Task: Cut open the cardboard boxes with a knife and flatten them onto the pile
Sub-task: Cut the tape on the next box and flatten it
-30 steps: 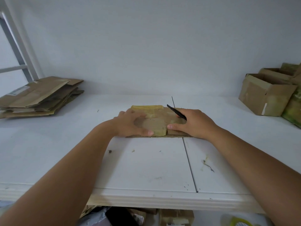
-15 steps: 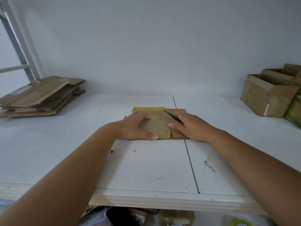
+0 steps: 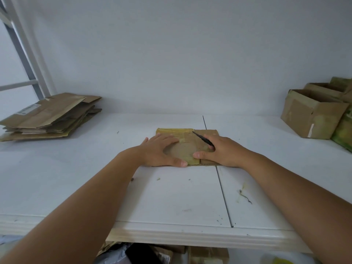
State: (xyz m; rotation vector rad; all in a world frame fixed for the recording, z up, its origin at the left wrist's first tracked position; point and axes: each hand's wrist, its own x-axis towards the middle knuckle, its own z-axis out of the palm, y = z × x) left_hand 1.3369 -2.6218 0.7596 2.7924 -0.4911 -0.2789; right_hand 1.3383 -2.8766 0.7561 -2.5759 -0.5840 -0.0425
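Flattened box [image 3: 187, 147]: lies flat on the white tabletop [image 3: 171, 197], mid-depth, across the seam between the two tabletop panels; yellowish tape covers its far-left part.
Left hand [image 3: 160, 151]: palm down on the left half of the flattened box; fingers straight and spread, thumb stretched along the near edge. The grip is fully open and presses the cardboard; it holds nothing.
Right hand [image 3: 222, 151]: rests on the right half of the flattened box, thumb pointing left along the near edge, close to the left thumb. The grip is curled round the knife.
Knife [image 3: 202, 139]: dark, thin; projects from the right hand toward the far left, low over the cardboard. Whether the tip touches the cardboard cannot be told.
Pile of flattened cardboard [image 3: 47, 117]: far left of the tabletop, against the wall, well apart from the hands.
Uncut boxes [image 3: 312, 113]: far right of the tabletop, standing with open tops.
Below the tabletop edge: more cardboard and wrappings, partly hidden.
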